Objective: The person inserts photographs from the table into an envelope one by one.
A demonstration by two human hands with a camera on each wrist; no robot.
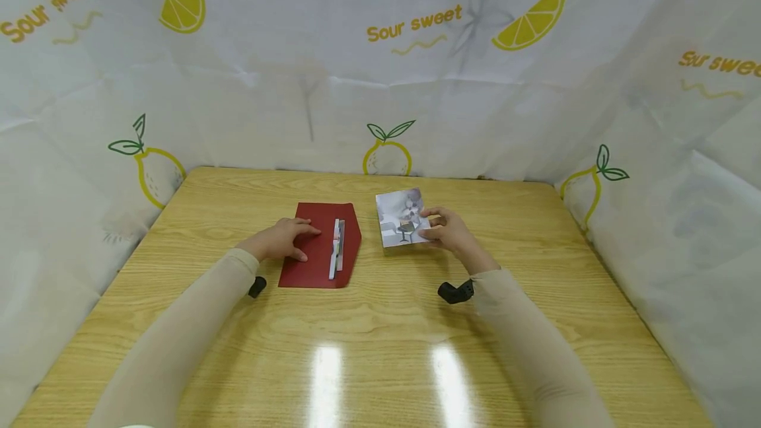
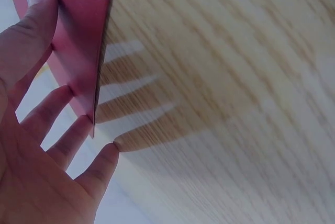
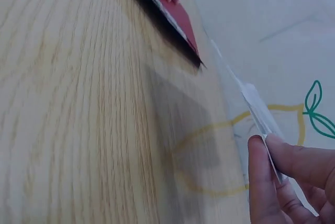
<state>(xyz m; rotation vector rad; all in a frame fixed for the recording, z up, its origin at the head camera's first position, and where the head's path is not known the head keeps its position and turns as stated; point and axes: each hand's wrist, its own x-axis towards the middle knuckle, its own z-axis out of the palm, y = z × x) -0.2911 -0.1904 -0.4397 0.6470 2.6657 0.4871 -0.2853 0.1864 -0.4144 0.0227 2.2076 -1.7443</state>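
A red envelope [image 1: 315, 253] lies on the table left of centre, with the narrow edges of some white printed cards [image 1: 336, 249] showing near its pointed flap side. My left hand [image 1: 284, 240] rests on it with the fingers spread; in the left wrist view the thumb [image 2: 42, 20] lies over the red paper and the fingertips touch at its edge. To the right of the envelope, my right hand [image 1: 448, 230] pinches a square picture card [image 1: 401, 220] by its right side. Thumb and fingers grip that card [image 3: 256, 106], seen nearly edge-on and raised off the wood, in the right wrist view.
The wooden table [image 1: 380, 349] runs back to a white sheet [image 1: 285, 84] printed with lemons, which also hangs at both sides. A black wrist-camera piece [image 1: 456, 292] sits below the right wrist, another [image 1: 257, 286] by the left.
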